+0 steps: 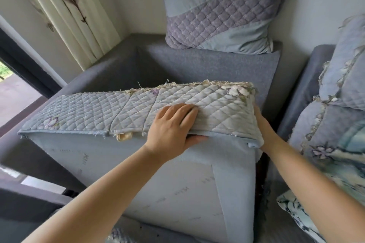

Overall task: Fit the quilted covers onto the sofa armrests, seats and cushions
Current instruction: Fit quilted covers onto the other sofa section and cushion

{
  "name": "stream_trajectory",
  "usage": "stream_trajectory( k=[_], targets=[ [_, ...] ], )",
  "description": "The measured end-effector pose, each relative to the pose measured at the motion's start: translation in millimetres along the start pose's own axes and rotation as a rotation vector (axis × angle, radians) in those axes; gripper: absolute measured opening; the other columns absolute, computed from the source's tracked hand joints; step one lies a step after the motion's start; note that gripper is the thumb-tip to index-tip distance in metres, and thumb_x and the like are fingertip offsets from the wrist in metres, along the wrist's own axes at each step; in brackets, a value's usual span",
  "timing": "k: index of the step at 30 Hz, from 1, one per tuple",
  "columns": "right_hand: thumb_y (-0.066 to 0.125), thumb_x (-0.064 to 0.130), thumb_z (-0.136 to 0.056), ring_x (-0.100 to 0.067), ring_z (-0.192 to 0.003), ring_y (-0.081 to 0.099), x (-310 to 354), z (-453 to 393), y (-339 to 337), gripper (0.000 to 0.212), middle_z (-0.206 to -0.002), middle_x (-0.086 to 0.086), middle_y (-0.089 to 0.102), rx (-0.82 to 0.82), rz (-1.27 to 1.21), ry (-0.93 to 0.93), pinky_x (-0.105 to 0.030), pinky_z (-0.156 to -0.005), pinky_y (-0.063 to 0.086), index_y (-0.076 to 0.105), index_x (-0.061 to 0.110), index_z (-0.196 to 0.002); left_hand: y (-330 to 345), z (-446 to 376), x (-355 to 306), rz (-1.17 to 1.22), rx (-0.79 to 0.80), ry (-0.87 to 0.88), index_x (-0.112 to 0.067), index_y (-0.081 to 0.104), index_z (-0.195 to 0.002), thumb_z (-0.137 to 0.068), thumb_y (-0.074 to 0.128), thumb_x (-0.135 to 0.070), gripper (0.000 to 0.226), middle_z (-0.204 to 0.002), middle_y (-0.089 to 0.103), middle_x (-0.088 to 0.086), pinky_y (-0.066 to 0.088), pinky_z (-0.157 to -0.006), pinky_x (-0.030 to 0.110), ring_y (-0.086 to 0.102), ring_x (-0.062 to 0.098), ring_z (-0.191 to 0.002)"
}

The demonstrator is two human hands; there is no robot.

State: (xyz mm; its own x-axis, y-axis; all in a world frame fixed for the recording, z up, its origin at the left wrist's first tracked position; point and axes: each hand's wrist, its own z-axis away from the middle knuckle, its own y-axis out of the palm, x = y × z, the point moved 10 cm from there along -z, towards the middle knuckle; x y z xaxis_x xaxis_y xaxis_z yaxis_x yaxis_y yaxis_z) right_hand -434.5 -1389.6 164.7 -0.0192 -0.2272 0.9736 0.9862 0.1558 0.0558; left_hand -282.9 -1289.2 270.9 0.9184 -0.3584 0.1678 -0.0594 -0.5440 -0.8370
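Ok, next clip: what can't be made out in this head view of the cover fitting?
- Right hand: fingers hidden behind the quilted cover; grip unreadable.
- Left hand: thumb tip tucked under the cover's edge.
- Seat cushion: its top is under the cover; printed marks on its side too faint to read.
- Patterned cushions: cut off by the right edge.

Faint grey printed marks were scattered in a repeating pattern over the pale blue backing [173, 189] of the seat cover. The marks appeared inverted and were too blurred to be read as letters or a brand. No other text, label, number or sign was legible on any surface in view.
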Motion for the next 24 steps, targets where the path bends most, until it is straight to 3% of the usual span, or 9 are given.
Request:
stream_trajectory(
  k=[3,7,10,12,14,16,18,21,24],
  targets=[
    [0.028,0.028,-0.100,-0.003,-0.102,0.053,40,28,45,0.032,-0.120,-0.006,0.054,0.185,0.187,-0.162,-0.002,-0.079,0.038,0.049,0.016,-0.121,-35,24,27,-0.032,-0.226,0.011,-0.010,0.053,-0.108,-0.092,0.031,-0.055,0.053,-0.098,0.071,0.013,0.044,-0.083,0.032,0.057,0.021,-0.098],
    [0.045,0.042,-0.090,-0.013,-0.107,0.054,54,41,73,0.022,-0.108,0.001,0.058,0.289,0.332,-0.254,-0.020,-0.089,0.041,0.052,0.028,-0.105,-73,54,61,-0.094,-0.347,-0.054,-0.010,0.051,-0.104,-0.095,0.024,-0.053,0.052,-0.100,0.066,0.010,0.039,-0.085,0.037,0.051,0.021,-0.095],
    [0.058,0.088,-0.034,0.000,-0.102,0.049,51,44,67,0.103,-0.107,0.022,0.050,0.295,0.336,-0.204,-0.028,-0.097,0.035,0.043,0.032,-0.120,-77,64,50,-0.082,-0.374,-0.061,-0.013,0.051,-0.106,-0.095,0.024,-0.053,0.050,-0.108,0.050,0.000,0.039,-0.089,0.042,0.051,0.020,-0.099],
    [0.054,0.092,-0.018,-0.006,-0.112,0.042,48,43,66,0.142,-0.119,0.016,0.044,0.281,0.354,-0.183,-0.028,-0.099,0.032,0.026,0.026,-0.140,-75,71,46,-0.069,-0.401,-0.160,-0.013,0.050,-0.107,-0.096,0.025,-0.049,0.045,-0.110,0.048,0.000,0.034,-0.096,0.043,0.049,0.021,-0.103],
    [0.057,0.087,-0.040,-0.007,-0.113,0.042,43,51,75,0.119,-0.126,0.010,0.044,0.318,0.359,-0.152,-0.031,-0.105,0.033,0.030,0.026,-0.139,-70,80,38,-0.004,-0.431,-0.239,-0.011,0.048,-0.111,-0.097,0.029,-0.039,0.036,-0.115,0.046,0.003,0.024,-0.104,0.041,0.046,0.023,-0.109],
    [0.049,0.055,-0.083,-0.001,-0.083,0.056,44,59,76,0.033,-0.091,0.009,0.066,0.349,0.383,-0.199,-0.020,-0.089,0.049,0.067,0.030,-0.092,-64,84,25,0.090,-0.441,-0.263,-0.008,0.046,-0.112,-0.084,0.037,-0.024,0.034,-0.118,0.045,0.006,0.018,-0.107,0.043,0.043,0.026,-0.114],
    [0.026,0.008,-0.093,-0.001,-0.045,0.050,36,55,69,0.068,-0.042,0.012,0.053,0.348,0.402,-0.209,-0.011,-0.049,0.045,0.058,0.022,-0.035,-62,87,16,0.139,-0.459,-0.272,-0.007,0.046,-0.109,-0.070,0.039,-0.018,0.041,-0.117,0.046,0.006,0.017,-0.107,0.045,0.044,0.026,-0.113],
    [0.025,-0.022,-0.082,-0.002,-0.045,0.057,17,46,40,0.064,-0.047,0.009,0.060,0.243,0.153,-0.035,-0.023,-0.053,0.047,0.066,0.019,-0.055,-63,92,0,0.146,-0.488,-0.234,-0.009,0.049,-0.106,-0.075,0.036,-0.014,0.034,-0.114,0.049,0.003,0.019,-0.106,0.044,0.047,0.023,-0.111],
    [0.028,-0.015,-0.090,-0.010,-0.050,0.054,5,44,6,0.045,-0.057,-0.005,0.054,0.011,0.191,-0.016,-0.020,-0.052,0.045,0.052,0.012,-0.064,-56,92,-21,0.176,-0.464,-0.212,-0.012,0.050,-0.107,-0.089,0.023,-0.019,0.032,-0.113,0.050,-0.001,0.019,-0.107,0.040,0.048,0.020,-0.111]
  ],
)
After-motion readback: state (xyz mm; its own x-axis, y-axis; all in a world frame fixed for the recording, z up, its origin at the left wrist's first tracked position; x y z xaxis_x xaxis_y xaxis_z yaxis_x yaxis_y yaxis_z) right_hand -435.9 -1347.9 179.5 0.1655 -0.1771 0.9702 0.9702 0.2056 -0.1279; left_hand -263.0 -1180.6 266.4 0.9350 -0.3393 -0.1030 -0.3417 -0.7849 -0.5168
